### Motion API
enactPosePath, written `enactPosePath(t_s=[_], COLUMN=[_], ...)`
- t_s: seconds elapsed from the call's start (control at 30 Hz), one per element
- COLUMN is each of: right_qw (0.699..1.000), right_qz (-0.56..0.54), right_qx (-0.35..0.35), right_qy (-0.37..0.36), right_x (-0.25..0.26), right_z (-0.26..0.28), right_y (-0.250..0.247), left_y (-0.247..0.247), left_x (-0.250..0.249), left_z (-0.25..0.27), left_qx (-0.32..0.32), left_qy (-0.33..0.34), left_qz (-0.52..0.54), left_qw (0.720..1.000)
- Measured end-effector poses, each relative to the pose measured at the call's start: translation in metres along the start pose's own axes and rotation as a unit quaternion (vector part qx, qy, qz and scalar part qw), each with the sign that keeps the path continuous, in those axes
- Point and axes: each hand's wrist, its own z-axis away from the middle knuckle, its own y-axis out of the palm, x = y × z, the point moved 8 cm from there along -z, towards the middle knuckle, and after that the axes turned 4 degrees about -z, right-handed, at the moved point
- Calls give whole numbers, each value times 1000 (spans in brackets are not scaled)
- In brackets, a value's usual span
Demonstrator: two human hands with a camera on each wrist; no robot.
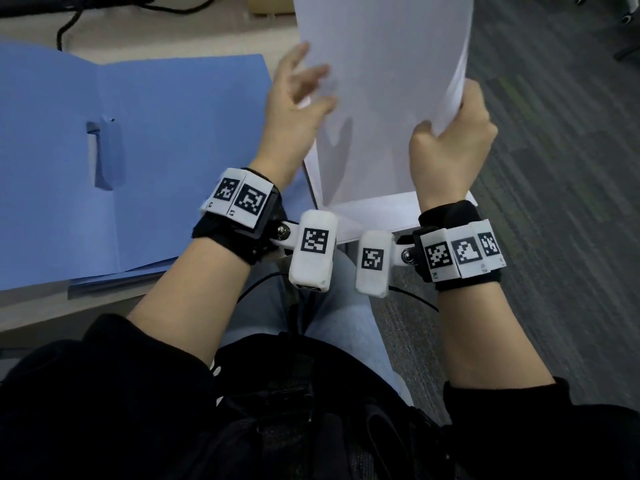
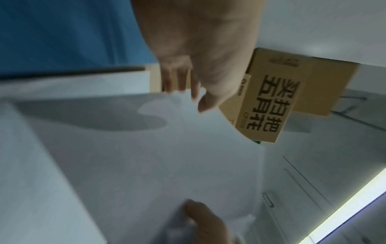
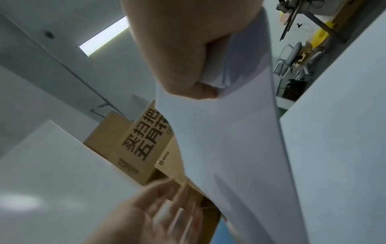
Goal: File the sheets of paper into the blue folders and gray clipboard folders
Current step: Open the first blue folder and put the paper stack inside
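A pale counter [image 1: 104, 299] is being observed beside grey carpeted floor [image 1: 554, 168]; a cardboard box [image 2: 269, 105] with printed characters is being seen beyond, in both wrist views. A blue folder [image 1: 156, 150] is lying open on the counter, its inner pocket showing, with further blue folders stacked beneath; no paper is being seen inside it, and no gray clipboard folder is being shown in any view; the filing is therefore being judged as at an early stage, with insertion not yet done. A sheaf of white sheets [image 1: 388, 81] is being held upright in the air, to the right of the open folder, above more white paper [image 1: 374, 209] lying low near the knees. The right hand [image 1: 450, 147] is being clenched around the sheaf's lower right edge, wrist below. The left hand [image 1: 298, 109] is being held released, fingers spread and blurred, against the sheaf's left edge; whether it is touching cannot be told.
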Motion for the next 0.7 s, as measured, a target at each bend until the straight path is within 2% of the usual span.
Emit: enactPosePath(t_s=[0.07, 0.17, 0.27, 0.37, 0.47, 0.53, 0.6, 0.7], right_qw=[998, 985, 965, 953, 932, 909, 887, 880], right_qz=[-61, -168, -251, -278, -321, -366, -403, -415], right_qx=[-24, -12, 48, 113, 164, 192, 204, 206], right_qy=[-24, -47, -54, -30, 21, 61, 99, 107], right_x=[13, 30, 45, 50, 50, 51, 50, 57], right_z=[0, 3, 13, 20, 26, 35, 44, 56], right_y=[-2, 10, 32, 53, 72, 84, 93, 105], left_y=[-25, -45, -78, -116, -143, -155, -154, -152], left_x=[-2, -1, -23, -46, -59, -54, -41, -31], left_z=[-1, -4, 0, 12, 31, 43, 51, 66], left_qx=[-71, -65, -108, -164, -167, -157, -138, -134], left_qy=[1, -38, 35, 115, 177, 167, 112, 63], left_qz=[-35, -4, 21, -15, 4, 2, -5, 7], left_qw=[997, 997, 993, 980, 970, 973, 984, 989])
